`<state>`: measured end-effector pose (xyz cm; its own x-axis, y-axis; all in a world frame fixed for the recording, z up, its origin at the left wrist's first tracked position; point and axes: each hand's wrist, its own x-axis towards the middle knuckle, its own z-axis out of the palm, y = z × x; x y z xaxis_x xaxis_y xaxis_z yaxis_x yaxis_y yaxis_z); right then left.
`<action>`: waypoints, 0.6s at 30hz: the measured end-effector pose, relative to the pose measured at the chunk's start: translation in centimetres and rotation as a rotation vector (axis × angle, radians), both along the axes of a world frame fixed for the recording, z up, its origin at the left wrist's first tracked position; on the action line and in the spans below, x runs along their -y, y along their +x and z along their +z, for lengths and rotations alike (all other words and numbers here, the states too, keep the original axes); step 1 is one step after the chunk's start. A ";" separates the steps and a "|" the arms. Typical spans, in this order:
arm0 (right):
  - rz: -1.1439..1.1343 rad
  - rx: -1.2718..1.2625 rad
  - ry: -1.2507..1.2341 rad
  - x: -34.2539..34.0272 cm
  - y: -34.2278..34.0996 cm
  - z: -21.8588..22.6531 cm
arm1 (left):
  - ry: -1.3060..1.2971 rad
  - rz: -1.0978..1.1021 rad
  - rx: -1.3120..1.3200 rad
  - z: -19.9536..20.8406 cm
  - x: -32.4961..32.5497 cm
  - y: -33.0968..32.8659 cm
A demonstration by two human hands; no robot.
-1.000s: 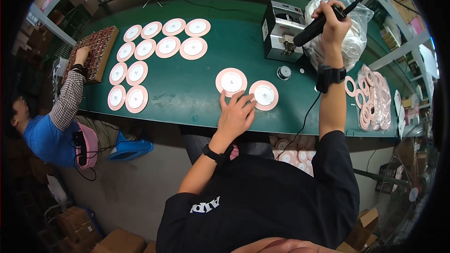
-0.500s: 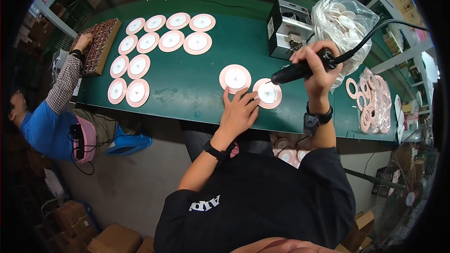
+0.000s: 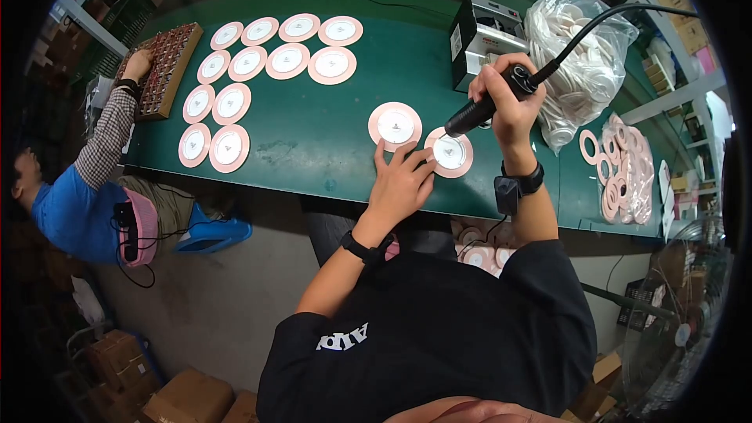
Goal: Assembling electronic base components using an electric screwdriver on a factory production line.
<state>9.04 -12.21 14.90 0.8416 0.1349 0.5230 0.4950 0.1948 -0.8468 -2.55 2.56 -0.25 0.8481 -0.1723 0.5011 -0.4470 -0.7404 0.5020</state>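
Note:
My right hand (image 3: pixel 509 102) is wrapped round a black corded electric screwdriver (image 3: pixel 468 117), held at a slant. Its tip points down at the upper left part of a round white disc with a pink rim (image 3: pixel 453 158). Whether the bit touches the disc cannot be made out. My left hand (image 3: pixel 398 192) has its fingers spread, with fingertips on the left edge of that disc and on the lower rim of a second pink-rimmed disc (image 3: pixel 395 119) beside it. Both discs lie on the green table (image 3: pixel 313 149).
Several similar discs (image 3: pixel 287 61) lie in rows at the left. A grey-black box-shaped machine (image 3: pixel 470 39) stands behind my right hand, next to a clear bag of white parts (image 3: pixel 576 55). Pink rings (image 3: pixel 627 164) lie at the right. A co-worker's hand (image 3: pixel 139 65) reaches into a compartmented tray (image 3: pixel 174 63).
My right hand has shifted left and the screwdriver has tilted more upright, its tip still over the right disc. My left hand and the two discs have stayed about where they were.

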 end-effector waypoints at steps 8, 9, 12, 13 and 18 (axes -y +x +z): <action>-0.014 -0.030 0.036 1.1 1.2 0.6 | 0.001 0.000 0.006 0.1 0.2 0.2; -0.014 -0.039 0.054 1.5 1.5 0.9 | 0.001 0.002 0.003 0.2 0.1 0.3; -0.174 0.036 0.095 3.8 2.7 2.9 | 0.000 -0.004 0.012 -0.1 0.1 0.0; -0.171 0.043 0.097 4.5 3.4 3.8 | -0.001 -0.007 0.012 -0.1 0.1 0.0; -0.354 0.259 0.150 6.5 7.7 7.5 | 0.001 -0.008 0.018 0.0 0.1 -0.2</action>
